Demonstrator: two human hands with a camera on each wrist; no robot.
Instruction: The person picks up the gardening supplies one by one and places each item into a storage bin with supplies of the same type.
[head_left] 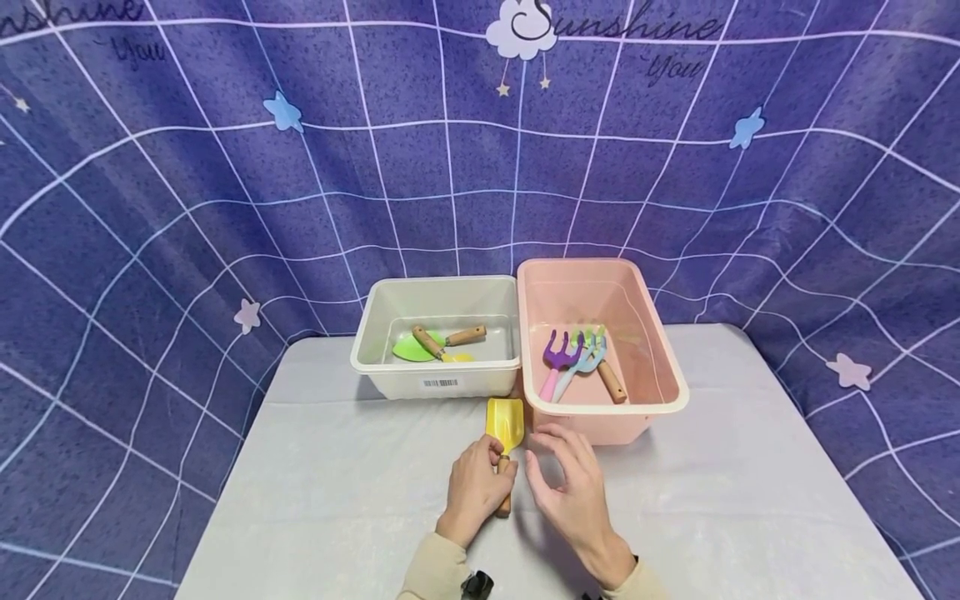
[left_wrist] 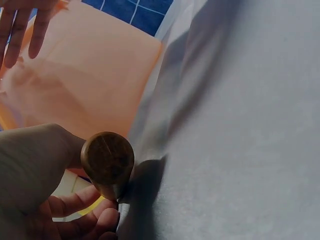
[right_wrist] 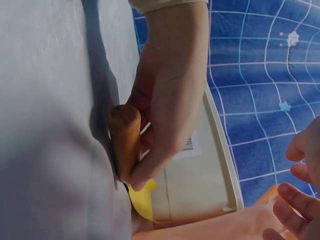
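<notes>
A small yellow garden shovel (head_left: pixel 506 423) with a wooden handle (right_wrist: pixel 126 142) lies at the front of the two bins, its blade pointing away from me. My left hand (head_left: pixel 476 483) pinches that handle near the blade, thumb on one side and fingers on the other. In the left wrist view the round butt of the handle (left_wrist: pixel 107 159) faces the camera. To the right of the shovel, my right hand (head_left: pixel 573 487) hovers with spread, slightly bent fingers and holds nothing. Its fingertips are near the front wall of the pink bin (head_left: pixel 592 427).
A white bin (head_left: pixel 390 382) with a barcode label stands at the back left, holding a green trowel (head_left: pixel 414 348) and another yellow tool (head_left: pixel 457 357) with wooden handles. Inside the pink bin are purple (head_left: pixel 561 358), blue (head_left: pixel 591 360) and green hand forks. A patterned blue curtain (head_left: pixel 480 167) hangs behind.
</notes>
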